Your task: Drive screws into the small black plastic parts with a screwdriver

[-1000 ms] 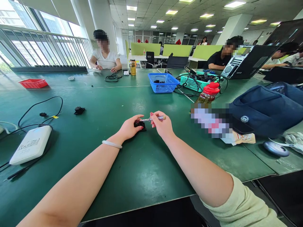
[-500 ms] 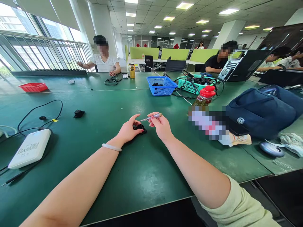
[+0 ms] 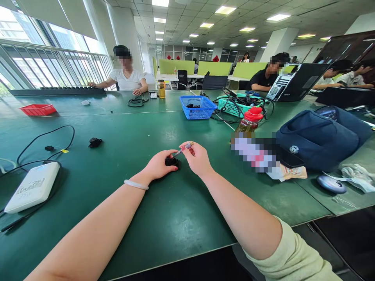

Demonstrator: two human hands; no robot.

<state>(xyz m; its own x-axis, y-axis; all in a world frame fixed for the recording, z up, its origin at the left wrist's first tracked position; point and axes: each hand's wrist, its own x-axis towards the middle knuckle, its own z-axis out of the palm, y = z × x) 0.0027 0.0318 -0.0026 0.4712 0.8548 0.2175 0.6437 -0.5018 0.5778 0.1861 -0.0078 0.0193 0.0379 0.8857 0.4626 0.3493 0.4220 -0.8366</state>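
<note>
My left hand (image 3: pixel 159 165) rests on the green table (image 3: pixel 164 210) with its fingers closed around a small black part (image 3: pixel 171 161). My right hand (image 3: pixel 197 159) pinches a thin screwdriver (image 3: pixel 184 148) with a clear handle; its tip points down-left into the black part. A white bangle (image 3: pixel 136 184) circles my left wrist. Another small black part (image 3: pixel 95 142) lies alone to the left, well away from both hands.
A white box (image 3: pixel 31 186) with black cables sits at the left. A blue basket (image 3: pixel 197 106), a teal basket (image 3: pixel 234 105), a red-capped bottle (image 3: pixel 249 120) and a navy bag (image 3: pixel 316 137) stand right. A red tray (image 3: pixel 37 109) is far left. Other people sit across the table.
My right hand has tilted the screwdriver more steeply and brought its tip down onto the black part. My left hand has closed tighter around that part.
</note>
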